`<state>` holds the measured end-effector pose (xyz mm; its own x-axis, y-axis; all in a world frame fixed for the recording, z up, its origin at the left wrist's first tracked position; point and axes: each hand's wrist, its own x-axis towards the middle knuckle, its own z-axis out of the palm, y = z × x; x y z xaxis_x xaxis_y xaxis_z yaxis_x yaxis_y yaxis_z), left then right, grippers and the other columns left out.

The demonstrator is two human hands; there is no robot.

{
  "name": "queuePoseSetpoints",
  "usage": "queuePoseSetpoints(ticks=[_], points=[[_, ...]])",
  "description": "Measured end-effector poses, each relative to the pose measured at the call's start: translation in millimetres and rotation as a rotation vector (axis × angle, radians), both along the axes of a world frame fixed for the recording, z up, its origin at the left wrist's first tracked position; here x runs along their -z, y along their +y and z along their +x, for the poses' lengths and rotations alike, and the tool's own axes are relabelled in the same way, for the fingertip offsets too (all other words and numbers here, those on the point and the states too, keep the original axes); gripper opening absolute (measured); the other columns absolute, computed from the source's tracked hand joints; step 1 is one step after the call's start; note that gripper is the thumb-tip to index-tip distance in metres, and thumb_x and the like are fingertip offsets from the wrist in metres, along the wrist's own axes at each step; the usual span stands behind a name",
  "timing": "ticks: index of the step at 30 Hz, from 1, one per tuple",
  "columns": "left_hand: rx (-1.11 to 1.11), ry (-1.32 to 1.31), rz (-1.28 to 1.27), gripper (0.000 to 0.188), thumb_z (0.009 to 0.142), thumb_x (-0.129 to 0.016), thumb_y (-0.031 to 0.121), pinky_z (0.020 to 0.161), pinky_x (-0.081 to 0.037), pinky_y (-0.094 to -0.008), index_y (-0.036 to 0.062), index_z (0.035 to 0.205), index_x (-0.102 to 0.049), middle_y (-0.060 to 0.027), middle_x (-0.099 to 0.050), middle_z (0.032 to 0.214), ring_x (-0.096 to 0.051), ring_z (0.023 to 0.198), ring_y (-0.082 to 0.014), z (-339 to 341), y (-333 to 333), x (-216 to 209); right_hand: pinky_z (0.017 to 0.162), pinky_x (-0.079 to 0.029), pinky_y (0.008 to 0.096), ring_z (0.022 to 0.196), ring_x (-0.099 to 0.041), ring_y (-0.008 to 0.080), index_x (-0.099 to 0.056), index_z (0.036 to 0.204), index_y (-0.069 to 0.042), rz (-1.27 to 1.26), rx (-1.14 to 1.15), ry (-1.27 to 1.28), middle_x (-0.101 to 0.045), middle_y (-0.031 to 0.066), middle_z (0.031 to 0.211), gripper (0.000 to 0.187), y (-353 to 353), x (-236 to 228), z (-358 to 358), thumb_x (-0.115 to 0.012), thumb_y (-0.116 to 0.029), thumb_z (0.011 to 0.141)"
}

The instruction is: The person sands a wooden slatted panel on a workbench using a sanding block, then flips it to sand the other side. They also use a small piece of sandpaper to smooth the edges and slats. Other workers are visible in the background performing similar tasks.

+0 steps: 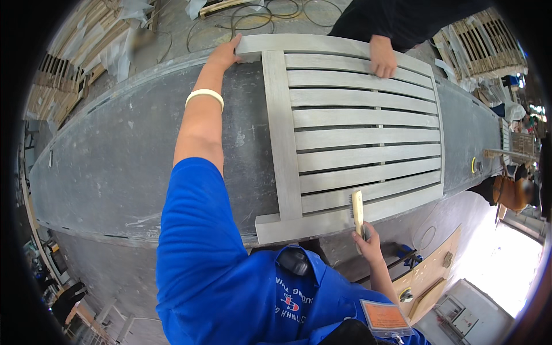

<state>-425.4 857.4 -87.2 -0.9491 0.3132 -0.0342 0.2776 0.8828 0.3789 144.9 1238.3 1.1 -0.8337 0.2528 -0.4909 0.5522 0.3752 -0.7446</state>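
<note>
A grey-painted slatted wooden panel lies on the long dark table. My left arm reaches across to its far left corner, where my left hand grips the end of the far rail. In my right hand, by the near rail, is a wooden-handled brush, held upright with its dark bristles facing left over the near slats. Something greyish also shows by my right fingers, too small to name. Across the table, a co-worker's hand rests closed on the panel's far slats.
The dark table stretches to both sides, with a yellow ring on its right part. Stacked slatted wood pieces stand at far right, and more wood at far left. Cables coil on the floor beyond.
</note>
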Motion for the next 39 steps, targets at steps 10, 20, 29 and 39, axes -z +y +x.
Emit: queuePoseSetpoints(ticks=[10, 20, 29, 39], points=[[-0.187, -0.306, 0.578, 0.072, 0.078, -0.072, 0.033, 0.082, -0.048, -0.0345, 0.0018, 0.136, -0.041, -0.0144, -0.063, 0.099, -0.061, 0.090, -0.0232, 219.2, 9.8, -2.5, 0.069, -0.046, 0.0263, 0.079, -0.056, 0.0118, -0.055, 0.117, 0.002, -0.061, 0.130, -0.051, -0.061, 0.0070, 0.088, 0.041, -13.3, -3.7, 15.7, -0.068, -0.011, 0.081], [0.117, -0.762, 0.016, 0.074, 0.077, -0.070, 0.043, 0.085, -0.047, -0.0400, -0.0067, 0.127, -0.046, -0.0252, -0.060, 0.109, -0.059, 0.099, -0.0349, 442.4, 30.2, -39.3, 0.084, -0.046, 0.0361, 0.097, -0.061, 0.0279, -0.053, 0.119, 0.000, 0.065, -0.060, 0.200, -0.062, 0.0198, 0.105, 0.047, -1.6, -14.6, 39.0, -0.067, -0.025, 0.081], [0.355, -0.389, -0.185, 0.075, 0.074, -0.075, 0.034, 0.096, -0.040, -0.0429, -0.0101, 0.126, -0.044, -0.0303, -0.053, 0.119, -0.050, 0.114, -0.0409, 488.0, 35.1, -36.7, 0.086, -0.046, 0.0376, 0.097, -0.062, 0.0306, -0.054, 0.117, -0.002, 0.168, 0.621, 0.254, -0.063, 0.0190, 0.105, 0.048, 75.4, 7.1, 233.5, -0.068, -0.027, 0.079], [0.487, -0.366, -0.523, 0.072, 0.073, -0.075, 0.027, 0.098, -0.039, -0.0424, -0.0094, 0.126, -0.043, -0.0298, -0.051, 0.122, -0.048, 0.117, -0.0410, 474.2, 72.7, -30.3, 0.066, -0.047, 0.0341, 0.076, -0.057, 0.0170, -0.058, 0.108, 0.000, 0.214, 1.910, 0.011, -0.062, 0.0098, 0.090, 0.037, 107.0, 105.0, 606.5, -0.065, -0.024, 0.080]])
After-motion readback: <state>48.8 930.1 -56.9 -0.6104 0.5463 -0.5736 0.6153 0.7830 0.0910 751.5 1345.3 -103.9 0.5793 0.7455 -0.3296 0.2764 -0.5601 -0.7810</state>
